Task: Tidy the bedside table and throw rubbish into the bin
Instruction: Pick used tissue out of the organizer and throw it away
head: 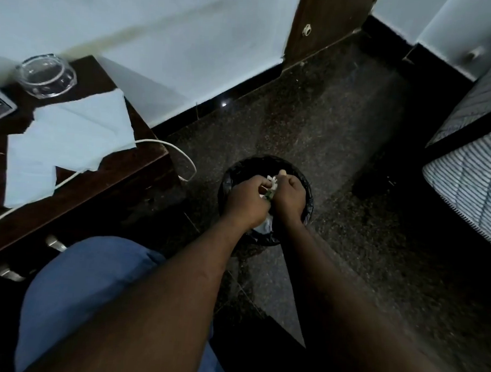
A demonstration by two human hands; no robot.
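Two hands, frame centre: left hand (246, 198), right hand (290, 197) clutch crumpled white scraps (271, 182) over round black-lined bin (256, 162); off-centre release could scatter bits onto dark speckled floor (339, 133).

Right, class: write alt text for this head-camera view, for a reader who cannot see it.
The left hand and right hand grip crumpled rubbish together over a black-lined bin on the dark floor. To their left, a bedside table bears white tissues, a glass ashtray and a white cable.
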